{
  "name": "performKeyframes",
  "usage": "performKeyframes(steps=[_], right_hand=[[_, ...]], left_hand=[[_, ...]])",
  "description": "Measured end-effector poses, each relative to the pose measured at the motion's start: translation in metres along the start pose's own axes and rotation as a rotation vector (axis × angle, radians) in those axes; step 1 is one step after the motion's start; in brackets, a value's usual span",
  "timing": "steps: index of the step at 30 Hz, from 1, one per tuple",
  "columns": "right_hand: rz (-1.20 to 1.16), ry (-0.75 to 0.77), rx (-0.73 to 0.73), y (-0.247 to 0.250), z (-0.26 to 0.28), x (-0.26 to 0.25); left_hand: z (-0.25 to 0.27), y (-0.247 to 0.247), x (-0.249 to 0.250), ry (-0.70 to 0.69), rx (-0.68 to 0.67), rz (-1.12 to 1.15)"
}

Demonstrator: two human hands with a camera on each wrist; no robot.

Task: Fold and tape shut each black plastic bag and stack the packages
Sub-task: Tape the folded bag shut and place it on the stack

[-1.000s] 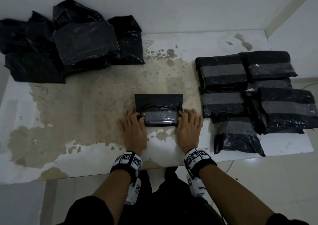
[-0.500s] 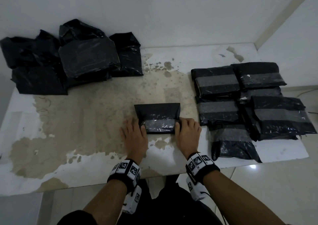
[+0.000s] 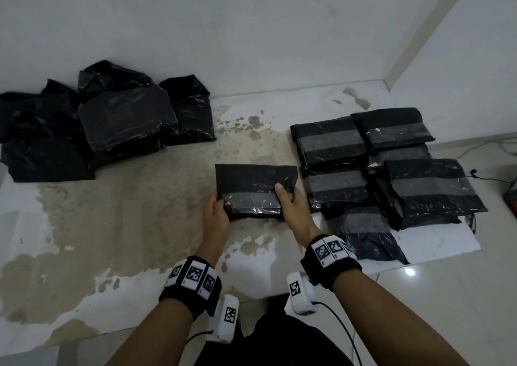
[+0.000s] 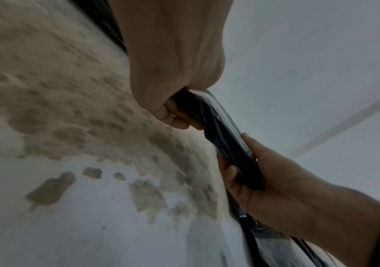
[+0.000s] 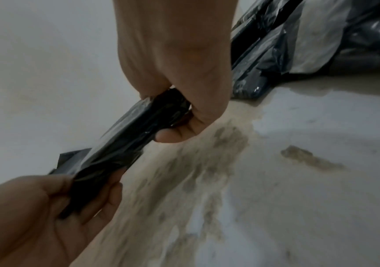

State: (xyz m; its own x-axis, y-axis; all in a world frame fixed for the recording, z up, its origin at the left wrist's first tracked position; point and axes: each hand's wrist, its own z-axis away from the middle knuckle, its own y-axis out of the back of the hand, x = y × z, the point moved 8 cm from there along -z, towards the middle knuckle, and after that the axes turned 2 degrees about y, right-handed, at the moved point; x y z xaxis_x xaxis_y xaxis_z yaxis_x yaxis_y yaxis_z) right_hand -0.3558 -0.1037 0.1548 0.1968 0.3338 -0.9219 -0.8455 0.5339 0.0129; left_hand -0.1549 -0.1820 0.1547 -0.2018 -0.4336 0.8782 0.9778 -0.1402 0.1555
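Note:
A folded black plastic package [image 3: 253, 189] with a clear tape band across it is held above the table's middle. My left hand [image 3: 214, 211] grips its left end, thumb on top and fingers underneath. My right hand [image 3: 291, 207] grips its right end the same way. In the left wrist view the package [image 4: 221, 130] shows edge-on between my left hand [image 4: 173, 86] and my right hand [image 4: 264, 177]. The right wrist view shows the package [image 5: 134, 137] lifted off the table, between my right hand [image 5: 179, 101] and my left hand [image 5: 47, 207].
Several taped black packages [image 3: 377, 166] lie stacked at the table's right side. A heap of loose black bags [image 3: 106, 119] sits at the back left. The white table [image 3: 112, 225] has a worn, stained top. A cable and a red object [image 3: 510, 192] lie on the floor at right.
Both hands went from pressing flat beside the package's ends to gripping them. The package has come up off the table and sits slightly to the right.

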Motion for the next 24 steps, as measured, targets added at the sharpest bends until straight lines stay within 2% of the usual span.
performKeyframes(steps=[2,5,8,10,13,16,20,24], right_hand=[[-0.004,0.027,-0.027,0.007,0.002,-0.009],[-0.001,-0.004,-0.005,0.026,0.005,-0.008],[0.030,-0.004,0.056,0.051,0.007,-0.008],[0.073,0.015,0.167,0.082,0.006,-0.014],[0.141,0.013,0.426,0.147,0.006,-0.031],[0.307,0.008,0.543,0.195,0.004,-0.047],[0.572,-0.002,0.565,0.209,-0.011,-0.052],[0.982,0.219,0.604,0.191,-0.003,-0.065]], left_hand=[[0.001,-0.009,-0.002,0.094,-0.035,0.080],[0.004,-0.024,0.003,0.088,-0.077,-0.011],[0.008,-0.043,0.003,0.132,-0.129,0.023],[0.009,-0.053,0.000,0.143,-0.175,-0.014],[0.006,-0.057,-0.004,0.023,-0.244,-0.193],[0.004,-0.055,-0.015,-0.063,-0.316,-0.372],[0.000,-0.049,-0.027,-0.052,-0.315,-0.425],[-0.003,-0.050,-0.027,-0.047,-0.336,-0.461]])
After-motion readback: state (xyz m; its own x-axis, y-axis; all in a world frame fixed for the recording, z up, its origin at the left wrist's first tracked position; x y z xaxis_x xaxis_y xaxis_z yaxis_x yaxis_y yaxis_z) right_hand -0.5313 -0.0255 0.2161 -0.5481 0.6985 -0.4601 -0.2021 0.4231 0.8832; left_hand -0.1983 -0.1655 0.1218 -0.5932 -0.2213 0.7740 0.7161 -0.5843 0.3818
